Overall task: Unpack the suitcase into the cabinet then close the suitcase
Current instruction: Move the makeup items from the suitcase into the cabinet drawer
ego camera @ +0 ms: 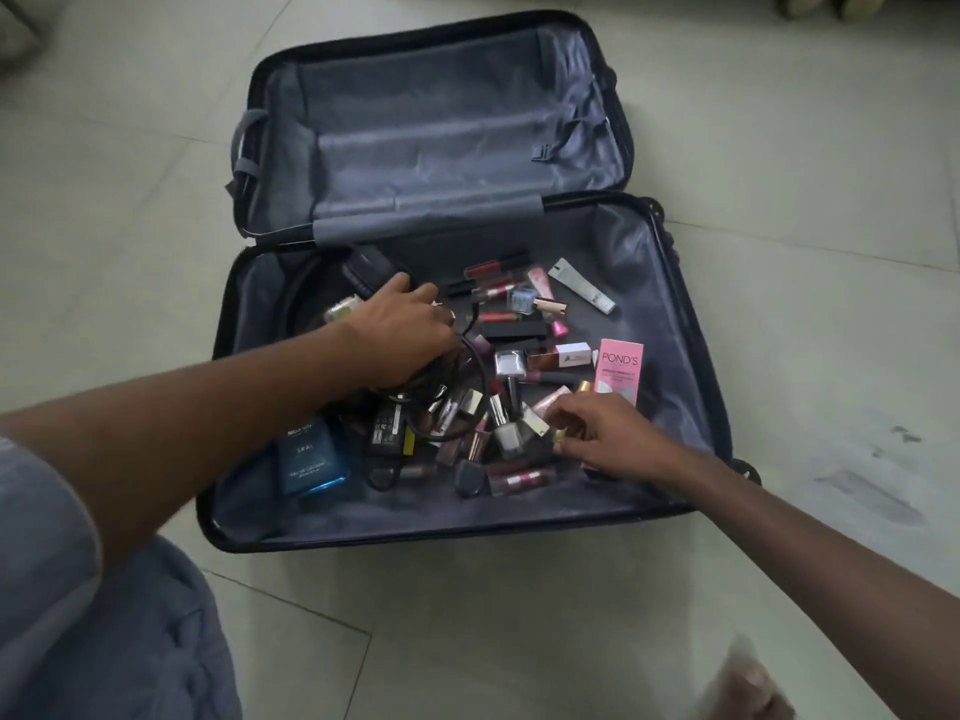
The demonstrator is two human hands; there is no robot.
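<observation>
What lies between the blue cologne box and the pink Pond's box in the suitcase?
Head view: a black power adapter with cables, then a jumble of nail polish bottles and lip glosses; the right hand reaches in there.

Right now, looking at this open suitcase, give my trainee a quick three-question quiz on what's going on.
1. True or false: the suitcase lies shut.
2. What does the left hand grip? A) black cables B) pink box C) blue box
3. The right hand reaches among small ____.

Key: 1 false. 2 A. 3 cosmetics.
</observation>
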